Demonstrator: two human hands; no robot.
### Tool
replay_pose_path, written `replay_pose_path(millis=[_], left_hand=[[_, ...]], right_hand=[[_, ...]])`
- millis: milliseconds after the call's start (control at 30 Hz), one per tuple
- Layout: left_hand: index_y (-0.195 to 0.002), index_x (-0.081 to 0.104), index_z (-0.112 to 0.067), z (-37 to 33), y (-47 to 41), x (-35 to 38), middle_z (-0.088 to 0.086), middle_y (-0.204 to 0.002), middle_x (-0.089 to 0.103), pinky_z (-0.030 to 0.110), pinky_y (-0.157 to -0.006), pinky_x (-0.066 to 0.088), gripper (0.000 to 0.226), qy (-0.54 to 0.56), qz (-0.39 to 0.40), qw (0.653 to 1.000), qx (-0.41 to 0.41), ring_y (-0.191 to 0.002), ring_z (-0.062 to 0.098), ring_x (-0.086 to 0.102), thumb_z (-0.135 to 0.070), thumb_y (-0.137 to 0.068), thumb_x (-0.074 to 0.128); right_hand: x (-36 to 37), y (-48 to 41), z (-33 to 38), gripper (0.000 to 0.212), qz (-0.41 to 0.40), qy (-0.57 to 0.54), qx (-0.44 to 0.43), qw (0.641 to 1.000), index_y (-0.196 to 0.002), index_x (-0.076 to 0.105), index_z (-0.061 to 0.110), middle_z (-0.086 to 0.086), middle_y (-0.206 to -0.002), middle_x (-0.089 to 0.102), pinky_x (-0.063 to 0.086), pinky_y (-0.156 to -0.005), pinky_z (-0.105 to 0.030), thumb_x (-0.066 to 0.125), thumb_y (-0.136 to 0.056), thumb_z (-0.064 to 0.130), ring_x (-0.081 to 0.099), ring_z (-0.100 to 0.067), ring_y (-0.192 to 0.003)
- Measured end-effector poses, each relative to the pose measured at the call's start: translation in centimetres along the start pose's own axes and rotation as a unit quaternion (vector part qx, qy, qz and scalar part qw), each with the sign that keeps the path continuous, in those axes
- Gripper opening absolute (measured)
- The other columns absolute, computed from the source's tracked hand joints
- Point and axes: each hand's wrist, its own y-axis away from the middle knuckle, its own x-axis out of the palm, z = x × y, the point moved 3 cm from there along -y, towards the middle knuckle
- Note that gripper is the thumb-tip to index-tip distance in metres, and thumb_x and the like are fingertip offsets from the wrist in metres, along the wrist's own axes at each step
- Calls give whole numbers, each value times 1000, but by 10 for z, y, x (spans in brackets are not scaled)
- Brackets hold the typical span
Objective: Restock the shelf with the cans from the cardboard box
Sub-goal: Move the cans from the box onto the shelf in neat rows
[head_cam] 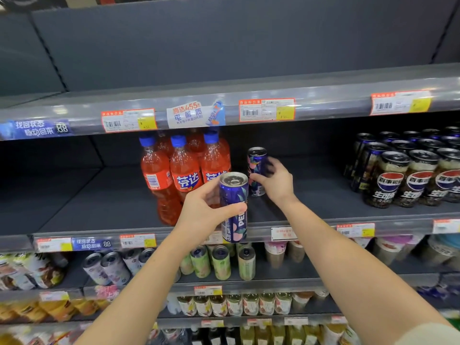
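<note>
My left hand grips a tall blue Pepsi can with a peach print, held upright in front of the middle shelf's edge. My right hand reaches onto the dark grey middle shelf and wraps its fingers around a second blue can, which stands upright on the shelf board just right of the orange bottles. The cardboard box is out of view.
Orange Fanta bottles stand left of the cans. Black Pepsi cans fill the shelf's right end. Bare shelf board lies between them and at the far left. The top shelf holds nothing. Lower shelves carry green cans, cups and bottles.
</note>
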Motion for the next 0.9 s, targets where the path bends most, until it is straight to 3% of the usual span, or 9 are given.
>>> replay_pose_path(millis=[133, 300, 533, 767, 900], left_hand=[[-129, 67, -28, 0, -2, 2, -19, -116, 74, 15, -95, 52, 58, 2, -5, 1000, 4, -112, -2, 66, -14, -77, 88], [-121, 66, -36, 1, 0, 6, -23, -111, 74, 11, -90, 51, 54, 4, -14, 1000, 5, -108, -6, 66, -13, -77, 87], [-120, 63, -44, 2, 1, 9, -24, -113, 74, 24, -99, 50, 56, 4, -25, 1000, -3, -110, -5, 66, -15, -78, 87], [-118, 67, -40, 7, 4, 10, -21, -110, 75, 26, -100, 50, 53, -4, -28, 1000, -5, -108, -3, 67, -13, -78, 87], [-116, 66, -45, 9, 6, 8, -24, -111, 74, 26, -101, 49, 54, -7, -33, 999, -6, -110, -4, 66, -13, -78, 87]], right_hand=[[5, -6, -4, 74, -1, -28, -3, 1000, -140, 55, 14, -7, -125, 68, 53, -104, -41, 89, -74, 16, 67, -16, -107], [3, -8, -12, 82, 35, -20, -16, 999, -146, 49, 14, -9, -134, 63, 51, -104, -33, 88, -74, 9, 62, -13, -111], [7, -13, -9, 81, 34, -3, -17, 999, -147, 49, 17, -10, -136, 63, 51, -105, -40, 88, -75, 13, 64, -23, -117], [18, -26, -10, 82, 38, -2, -9, 999, -147, 48, 18, -9, -135, 64, 51, -104, -39, 88, -75, 13, 63, -19, -115], [24, -34, -12, 85, 40, 2, -5, 999, -150, 45, 20, -9, -138, 62, 50, -106, -43, 87, -76, 15, 61, -24, -124]])
